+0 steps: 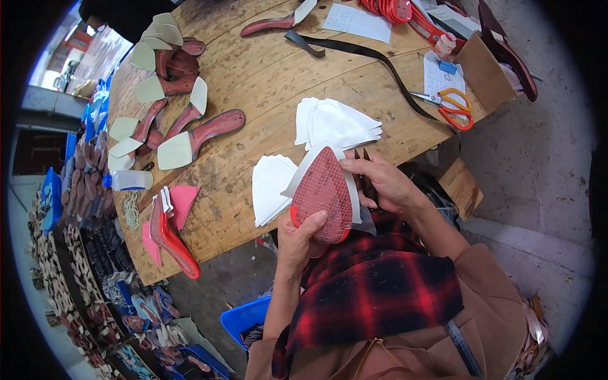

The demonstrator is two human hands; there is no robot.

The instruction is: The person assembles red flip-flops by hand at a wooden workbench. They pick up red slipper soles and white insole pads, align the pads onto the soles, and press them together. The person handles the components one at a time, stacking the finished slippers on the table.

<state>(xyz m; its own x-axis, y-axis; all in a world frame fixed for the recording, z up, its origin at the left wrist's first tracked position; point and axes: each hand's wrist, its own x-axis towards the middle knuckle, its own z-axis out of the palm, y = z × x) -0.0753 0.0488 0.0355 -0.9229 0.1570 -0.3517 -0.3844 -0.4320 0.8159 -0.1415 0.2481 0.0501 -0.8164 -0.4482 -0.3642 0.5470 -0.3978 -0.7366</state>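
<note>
Above my lap, my left hand [296, 244] is closed round the near end of a red, grid-patterned shoe insole [324, 190], its thumb flat on the face. A white sheet piece [295, 183] lies behind the insole and shows along both edges. At the upper right edge, my right hand [383, 180] pinches the white piece against the insole with the thumb. That hand also holds a black two-pointed tool [366, 166]; its kind is hard to make out. Just beyond, stacks of white cut pieces [335, 122] and more white pieces [271, 187] lie on the wooden table [253, 82].
Red insoles with pale ends [212, 130] are piled at the left. Nearby lie a bottle [132, 180], red insoles [171, 244] and pink pieces [185, 206]. Orange-handled scissors [453, 107], a black strap [380, 57] and a cardboard box [484, 73] are at the right. A blue bin [244, 320] stands below.
</note>
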